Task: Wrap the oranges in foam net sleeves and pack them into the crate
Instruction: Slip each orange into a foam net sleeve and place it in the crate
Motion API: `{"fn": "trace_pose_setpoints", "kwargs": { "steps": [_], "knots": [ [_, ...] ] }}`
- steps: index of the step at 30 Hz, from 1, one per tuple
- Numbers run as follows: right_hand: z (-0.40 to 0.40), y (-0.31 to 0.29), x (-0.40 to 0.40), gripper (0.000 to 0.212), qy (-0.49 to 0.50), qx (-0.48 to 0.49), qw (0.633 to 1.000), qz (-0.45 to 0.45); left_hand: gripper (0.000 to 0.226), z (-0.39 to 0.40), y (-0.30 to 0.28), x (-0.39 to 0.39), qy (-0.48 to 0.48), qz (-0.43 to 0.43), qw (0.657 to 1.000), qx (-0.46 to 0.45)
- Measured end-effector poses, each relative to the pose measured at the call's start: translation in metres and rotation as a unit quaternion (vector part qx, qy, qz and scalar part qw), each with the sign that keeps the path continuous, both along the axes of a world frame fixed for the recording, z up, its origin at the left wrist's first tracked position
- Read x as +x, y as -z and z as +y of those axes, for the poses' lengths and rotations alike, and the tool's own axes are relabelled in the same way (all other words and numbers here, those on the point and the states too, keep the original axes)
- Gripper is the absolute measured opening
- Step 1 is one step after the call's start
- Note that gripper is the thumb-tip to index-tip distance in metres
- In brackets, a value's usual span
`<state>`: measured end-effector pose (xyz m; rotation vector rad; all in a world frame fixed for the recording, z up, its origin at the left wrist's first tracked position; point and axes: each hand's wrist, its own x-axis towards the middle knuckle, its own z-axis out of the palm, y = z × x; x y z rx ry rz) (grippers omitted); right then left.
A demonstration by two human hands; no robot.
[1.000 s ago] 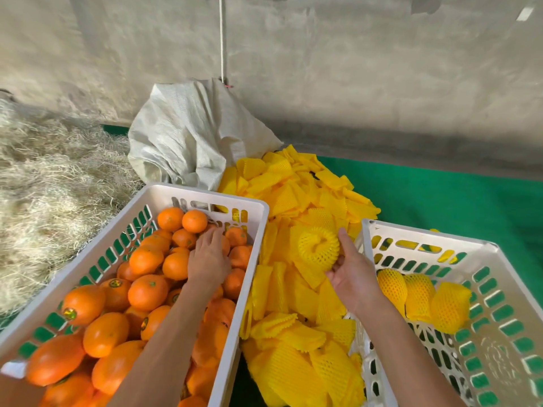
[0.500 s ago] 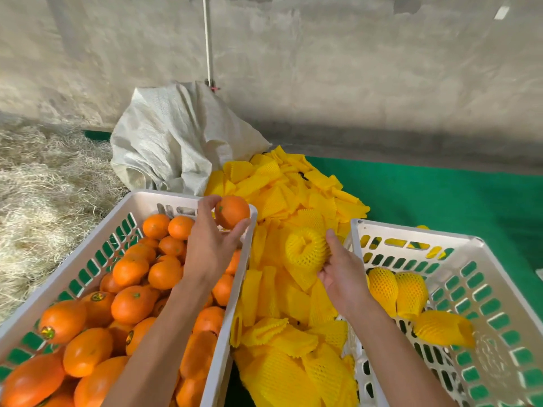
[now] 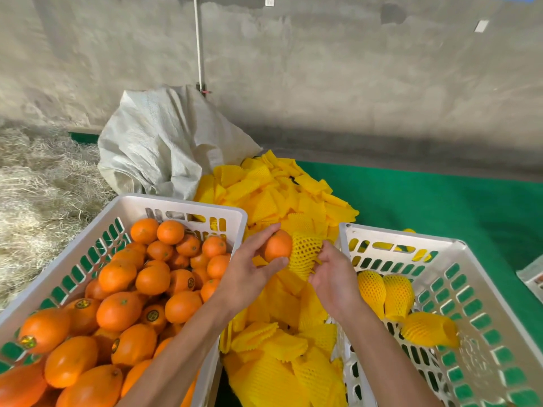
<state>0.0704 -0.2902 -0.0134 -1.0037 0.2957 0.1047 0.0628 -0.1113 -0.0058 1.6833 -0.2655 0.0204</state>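
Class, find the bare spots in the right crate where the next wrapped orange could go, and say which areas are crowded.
The right crate has bare floor right of the three wrapped oranges. The left crate is full, and sleeves cover the gap between.

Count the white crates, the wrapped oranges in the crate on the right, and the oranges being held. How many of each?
White crates: 2, the left crate and the right crate.
Wrapped oranges in the right crate: 3.
Oranges held: 1, the bare orange in the left hand.
Total: 6.
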Motion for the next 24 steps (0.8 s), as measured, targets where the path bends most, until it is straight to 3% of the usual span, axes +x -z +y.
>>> {"fn": "trace_pose_setpoints", "kwargs": {
  "steps": [7,12,15,18,20,24],
  "knots": [
    [0.003,0.014,-0.005,0.018,-0.006,-0.228,0.968,-0.109,0.050,-0.007,0.008,0.000,0.011,0.115,0.985,-0.131],
    [0.008,0.013,-0.009,0.052,-0.026,-0.367,0.923,-0.111,0.065,-0.015,0.017,-0.003,0.018,0.109,0.987,-0.115],
    [0.012,0.013,-0.015,0.053,-0.036,-0.485,0.858,-0.165,0.070,-0.018,0.020,-0.004,0.014,0.104,0.989,-0.102],
    [0.021,0.011,-0.018,0.054,-0.038,-0.568,0.791,-0.223,0.051,-0.016,0.023,-0.001,0.008,0.119,0.988,-0.094],
    [0.026,0.008,-0.018,0.056,-0.029,-0.603,0.764,-0.228,0.036,-0.016,0.022,0.002,0.006,0.174,0.974,-0.148],
    [0.027,0.000,-0.014,0.064,0.021,-0.626,0.748,-0.221,0.042,-0.018,0.021,0.010,-0.008,0.250,0.922,-0.294]
  ]
}}
